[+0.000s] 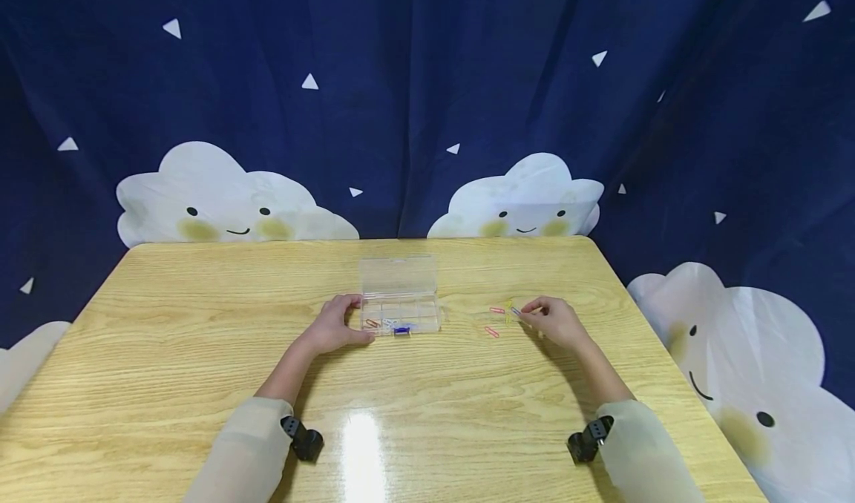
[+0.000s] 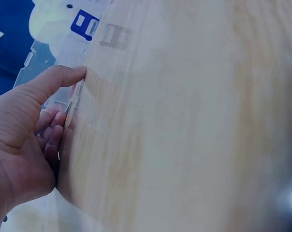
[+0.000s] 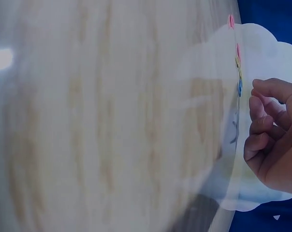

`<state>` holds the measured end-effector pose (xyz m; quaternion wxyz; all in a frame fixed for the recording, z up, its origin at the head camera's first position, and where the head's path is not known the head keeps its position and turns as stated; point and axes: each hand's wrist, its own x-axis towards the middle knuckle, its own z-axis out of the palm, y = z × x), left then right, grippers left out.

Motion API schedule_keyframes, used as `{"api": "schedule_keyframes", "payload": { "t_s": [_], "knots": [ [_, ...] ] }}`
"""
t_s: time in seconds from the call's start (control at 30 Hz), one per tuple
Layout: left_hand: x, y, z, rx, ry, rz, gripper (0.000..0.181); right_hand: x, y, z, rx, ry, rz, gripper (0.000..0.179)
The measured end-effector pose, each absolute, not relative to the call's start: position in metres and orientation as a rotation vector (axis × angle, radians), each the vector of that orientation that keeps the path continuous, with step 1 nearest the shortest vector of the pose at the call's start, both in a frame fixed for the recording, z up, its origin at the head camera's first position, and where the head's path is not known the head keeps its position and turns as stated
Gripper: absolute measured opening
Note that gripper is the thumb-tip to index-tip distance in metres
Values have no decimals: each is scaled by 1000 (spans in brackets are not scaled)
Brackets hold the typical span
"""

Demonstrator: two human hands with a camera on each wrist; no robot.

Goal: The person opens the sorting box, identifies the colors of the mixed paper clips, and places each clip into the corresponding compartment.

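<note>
My left hand grips the left end of a clear compartment box, thumb at the front corner and fingers behind. Its lid stands raised at the back. Orange-red paper clips and white paper clips lie in front compartments; a blue latch is on the front side. My right hand is right at a blue paper clip, its thumb and index tips close together. In the right wrist view a small gap separates the fingertips from that clip, and the other fingers are loosely curled.
Two pink-red paper clips and a yellow paper clip lie on the wooden table left of my right hand. A dark blue curtain with white clouds hangs behind the table and along its right side.
</note>
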<state>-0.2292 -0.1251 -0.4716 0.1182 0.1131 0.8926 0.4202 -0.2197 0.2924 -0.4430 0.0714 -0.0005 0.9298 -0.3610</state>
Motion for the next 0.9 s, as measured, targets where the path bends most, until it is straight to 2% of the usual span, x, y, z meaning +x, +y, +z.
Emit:
{"api": "schedule_keyframes", "payload": {
  "t_s": [0.9],
  "knots": [
    [-228,-125,-469,337,2601,1239,77,-226,292,-452,51,2786,-1014,24]
  ]
}}
